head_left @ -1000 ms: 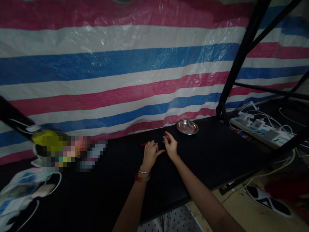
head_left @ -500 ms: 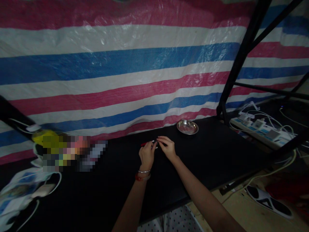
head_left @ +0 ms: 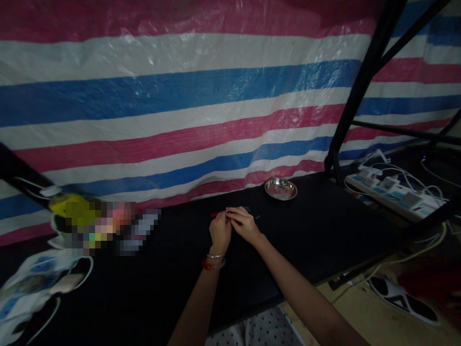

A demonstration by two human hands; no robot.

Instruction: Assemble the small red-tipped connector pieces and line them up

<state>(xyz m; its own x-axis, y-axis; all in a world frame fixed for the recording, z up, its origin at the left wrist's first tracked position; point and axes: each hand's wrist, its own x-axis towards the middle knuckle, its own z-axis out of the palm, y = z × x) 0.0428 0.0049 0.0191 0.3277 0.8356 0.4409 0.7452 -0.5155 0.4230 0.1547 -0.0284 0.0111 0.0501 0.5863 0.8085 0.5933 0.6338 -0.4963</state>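
Above the black tabletop, my left hand [head_left: 220, 230] is closed, its fingertips meeting those of my right hand [head_left: 245, 224]. The right fingers bend over the left thumb and fingertips in a pinch. What lies between them is too small and hidden to name. A slim red thing [head_left: 215, 215] shows just behind my left hand; whether it is held or lying there I cannot tell. Past my right fingers a thin dark thing [head_left: 247, 208] lies on the table, and a small grey piece [head_left: 257, 217] sits to the right of that hand.
A shiny round metal dish [head_left: 281, 189] stands at the back of the black table [head_left: 306, 240]. On the left are a yellow item [head_left: 74, 207], blurred-out things and a white cable [head_left: 90, 271]. A black frame post [head_left: 347, 115] and power strips [head_left: 392, 192] are on the right.
My right hand has moved left and closed in on my left fingertips. The dark thing and grey piece now show beyond and beside it. The left hand has barely moved.
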